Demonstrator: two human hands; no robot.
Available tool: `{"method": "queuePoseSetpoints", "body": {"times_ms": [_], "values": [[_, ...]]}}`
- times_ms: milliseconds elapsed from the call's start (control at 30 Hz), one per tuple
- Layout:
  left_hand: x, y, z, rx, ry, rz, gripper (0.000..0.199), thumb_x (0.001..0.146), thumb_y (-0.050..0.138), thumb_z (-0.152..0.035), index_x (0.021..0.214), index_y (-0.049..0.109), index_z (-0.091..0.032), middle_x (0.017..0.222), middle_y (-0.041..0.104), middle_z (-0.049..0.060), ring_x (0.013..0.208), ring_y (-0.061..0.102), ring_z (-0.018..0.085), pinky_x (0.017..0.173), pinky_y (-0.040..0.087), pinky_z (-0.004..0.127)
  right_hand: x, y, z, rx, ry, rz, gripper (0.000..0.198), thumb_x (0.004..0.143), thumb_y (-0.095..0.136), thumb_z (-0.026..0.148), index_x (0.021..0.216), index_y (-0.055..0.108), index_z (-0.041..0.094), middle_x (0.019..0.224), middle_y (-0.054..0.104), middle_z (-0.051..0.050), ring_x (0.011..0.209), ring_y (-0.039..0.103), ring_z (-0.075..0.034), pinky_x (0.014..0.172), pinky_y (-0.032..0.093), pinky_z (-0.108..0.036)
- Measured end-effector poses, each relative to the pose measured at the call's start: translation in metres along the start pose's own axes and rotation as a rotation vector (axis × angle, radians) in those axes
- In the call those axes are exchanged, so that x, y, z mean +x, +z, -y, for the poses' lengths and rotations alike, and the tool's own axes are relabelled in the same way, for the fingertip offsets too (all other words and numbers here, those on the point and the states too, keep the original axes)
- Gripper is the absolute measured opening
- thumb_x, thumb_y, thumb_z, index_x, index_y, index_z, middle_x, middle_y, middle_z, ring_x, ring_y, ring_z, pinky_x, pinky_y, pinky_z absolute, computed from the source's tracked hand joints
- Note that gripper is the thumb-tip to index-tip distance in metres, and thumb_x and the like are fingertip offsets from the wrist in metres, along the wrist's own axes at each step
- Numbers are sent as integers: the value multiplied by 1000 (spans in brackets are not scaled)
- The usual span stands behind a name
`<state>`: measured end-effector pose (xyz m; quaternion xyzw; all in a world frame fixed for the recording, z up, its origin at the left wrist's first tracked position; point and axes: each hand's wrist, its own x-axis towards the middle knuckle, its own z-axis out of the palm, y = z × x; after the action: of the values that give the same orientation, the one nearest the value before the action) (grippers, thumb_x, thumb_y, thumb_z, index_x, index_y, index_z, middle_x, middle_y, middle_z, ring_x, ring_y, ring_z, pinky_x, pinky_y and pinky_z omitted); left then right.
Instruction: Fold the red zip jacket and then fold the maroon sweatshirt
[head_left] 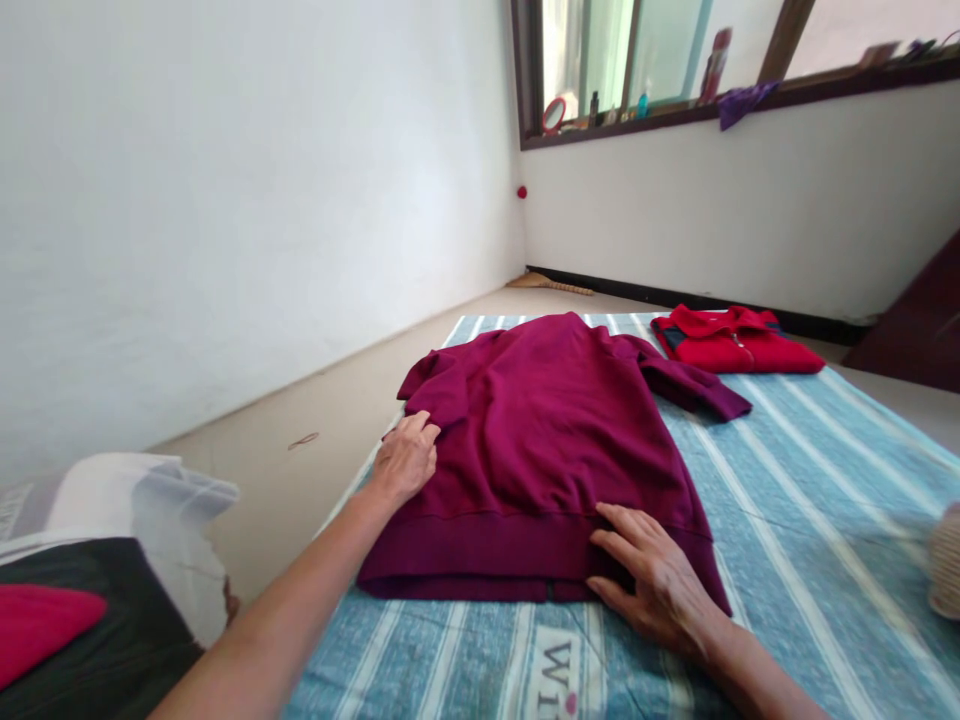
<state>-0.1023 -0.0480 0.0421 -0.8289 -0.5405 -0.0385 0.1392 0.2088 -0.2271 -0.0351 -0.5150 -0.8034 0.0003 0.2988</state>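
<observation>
A purple-red long-sleeved sweatshirt (555, 430) lies spread out on a blue and white striped sheet (795, 520). Its hem band is toward me, and its sleeves fold at the far left and far right. My left hand (409, 458) rests on the garment's left edge just below the left sleeve, fingers slightly bent and its thumb hidden. On the right part of the hem band lies my right hand (652, 572), fingers spread over the cloth and the thumb near the lower edge.
A folded red garment (739, 342) with a zip collar lies at the sheet's far right. Left of the bed stand a white plastic bag (150, 490) and dark cloth (90, 610). A beige knobbly object (946, 562) shows at the right edge. A hand broom (551, 285) lies by the wall.
</observation>
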Motion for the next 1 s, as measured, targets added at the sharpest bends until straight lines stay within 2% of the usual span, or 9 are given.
{"method": "queuePoseSetpoints", "body": {"times_ms": [100, 200, 267, 333, 433, 633, 733, 833, 1000], "values": [[-32, -7, -21, -113, 91, -82, 25, 84, 49, -23, 101, 65, -15, 130, 53, 16, 121, 48, 28, 104, 38, 42, -2, -1, -1, -10, -17, -16, 26, 79, 63, 29, 103, 65, 19, 127, 56, -14, 115, 54, -27, 93, 47, -44], [-73, -18, -39, -260, 275, -8, 29, 83, 55, -30, 108, 63, -19, 131, 55, 12, 122, 49, 25, 105, 40, 40, -2, -1, 1, -43, -68, -36, 25, 81, 61, 26, 103, 65, 17, 132, 52, -17, 120, 50, -29, 96, 45, -46], [-97, -22, -44, -296, 348, 31, 35, 80, 58, -25, 115, 60, -22, 134, 54, 9, 125, 48, 24, 105, 40, 39, -2, -2, 3, -61, -123, -30, 23, 82, 59, 23, 103, 65, 17, 130, 54, -17, 123, 48, -30, 99, 43, -48], [-116, -20, -41, -280, 355, 5, 41, 79, 54, -16, 119, 58, -22, 134, 54, 8, 125, 48, 23, 104, 42, 40, -2, -3, 4, -75, -179, -13, 23, 83, 56, 20, 104, 65, 17, 124, 60, -14, 122, 49, -29, 99, 43, -48], [-134, -12, -24, -218, 311, -77, 44, 78, 47, -11, 120, 57, -19, 131, 57, 10, 122, 51, 24, 101, 44, 41, -5, -3, 4, -99, -239, -5, 27, 85, 50, 15, 108, 64, 18, 117, 65, -10, 116, 55, -26, 98, 43, -45], [-150, -5, 3, -190, 203, -159, 36, 82, 51, -24, 116, 57, -14, 126, 59, 14, 118, 54, 26, 98, 48, 40, -14, 0, 2, -148, -287, 9, 36, 84, 42, 8, 113, 62, 17, 119, 65, -9, 116, 55, -25, 97, 43, -44], [-155, -3, 5, -205, 148, -168, 36, 81, 47, -19, 116, 56, -15, 127, 58, 14, 119, 53, 25, 99, 48, 39, -15, 0, 7, -202, -273, 52, 45, 80, 39, 2, 117, 61, 17, 122, 63, -10, 117, 54, -26, 96, 44, -44], [-159, 2, 4, -181, 29, -210, 41, 78, 44, -16, 116, 56, -11, 123, 59, 16, 116, 56, 26, 98, 48, 40, -15, 1, 14, -256, -249, 54, 52, 76, 37, -2, 118, 60, 18, 120, 64, -10, 115, 55, -26, 93, 46, -43], [-163, 8, -3, -182, -209, -189, 44, 79, 43, -23, 117, 58, -5, 105, 68, 17, 95, 66, 27, 84, 55, 38, -15, 9, 17, -313, -221, -5, 48, 76, 36, -2, 113, 62, 15, 116, 65, -11, 111, 58, -26, 89, 49, -40]]}}
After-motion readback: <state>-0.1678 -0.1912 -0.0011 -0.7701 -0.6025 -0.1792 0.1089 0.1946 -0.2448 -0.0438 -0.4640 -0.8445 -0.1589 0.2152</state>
